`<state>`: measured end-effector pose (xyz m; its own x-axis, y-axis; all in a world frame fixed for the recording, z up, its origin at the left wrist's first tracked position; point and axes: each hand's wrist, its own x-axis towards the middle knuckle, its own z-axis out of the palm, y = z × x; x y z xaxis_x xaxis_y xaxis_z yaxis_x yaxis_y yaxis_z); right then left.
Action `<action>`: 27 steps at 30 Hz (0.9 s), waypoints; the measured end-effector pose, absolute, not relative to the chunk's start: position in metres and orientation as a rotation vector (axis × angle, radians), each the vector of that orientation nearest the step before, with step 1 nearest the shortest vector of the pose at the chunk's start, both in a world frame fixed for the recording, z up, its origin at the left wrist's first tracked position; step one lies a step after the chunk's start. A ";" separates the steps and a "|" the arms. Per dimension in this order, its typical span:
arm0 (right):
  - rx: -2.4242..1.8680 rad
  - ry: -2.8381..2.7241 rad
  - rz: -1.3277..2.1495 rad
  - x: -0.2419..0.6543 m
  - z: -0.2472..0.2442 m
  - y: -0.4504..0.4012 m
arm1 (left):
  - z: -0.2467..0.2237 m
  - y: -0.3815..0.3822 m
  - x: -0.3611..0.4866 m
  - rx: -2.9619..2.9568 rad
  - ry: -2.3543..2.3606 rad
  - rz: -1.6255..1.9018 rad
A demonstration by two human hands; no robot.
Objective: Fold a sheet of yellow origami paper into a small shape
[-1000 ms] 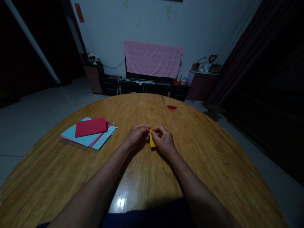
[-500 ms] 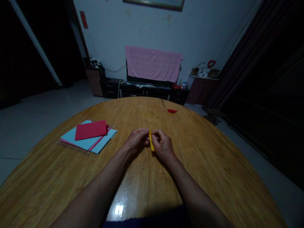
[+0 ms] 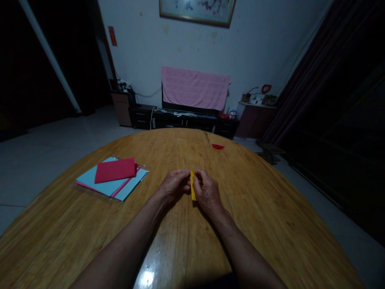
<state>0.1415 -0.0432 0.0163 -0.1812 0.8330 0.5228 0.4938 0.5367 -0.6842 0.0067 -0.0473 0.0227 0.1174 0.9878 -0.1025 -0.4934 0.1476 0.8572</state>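
Yellow paper between hands, over table; long axis roughly 12-to-6 o'clock. Right hand nearer, at paper's 3 o'clock, fingers pinching it. Left hand at 9 o'clock, fingertips by paper's 12-o'clock end; whether gripping, cannot tell.

A pink cloth hangs below a framed picture

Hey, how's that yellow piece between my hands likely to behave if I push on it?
The yellow piece looks like thin paper, so it's probably very light. Its straight, narrow shape hints at folding, so it may be fairly stiff lengthwise. With the right hand at its upper part, the lower end could bend.
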 end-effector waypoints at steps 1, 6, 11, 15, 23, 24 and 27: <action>-1.094 -1.832 0.450 0.142 0.017 -0.043 | 0.022 -0.047 0.006 0.767 0.798 1.251; -1.079 -1.807 0.445 0.142 0.017 -0.044 | 0.021 -0.045 0.004 0.741 0.784 1.232; -1.057 -1.799 0.438 0.141 0.018 -0.044 | 0.021 -0.046 0.003 0.730 0.791 1.202; -1.039 -1.795 0.449 0.141 0.018 -0.045 | 0.022 -0.047 0.002 0.717 0.786 1.188; -1.063 -1.803 0.436 0.142 0.016 -0.044 | 0.023 -0.046 0.003 0.722 0.809 1.192; -1.061 -1.804 0.432 0.141 0.016 -0.044 | 0.023 -0.046 0.003 0.725 0.809 1.188; -1.059 -1.809 0.421 0.141 0.017 -0.044 | 0.022 -0.045 0.003 0.725 0.805 1.185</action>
<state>0.1413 -0.0439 0.0167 -0.1601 0.8104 0.5636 0.4779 0.5632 -0.6741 0.0030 -0.0452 0.0223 0.1759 0.9719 -0.1565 -0.5033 0.2254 0.8342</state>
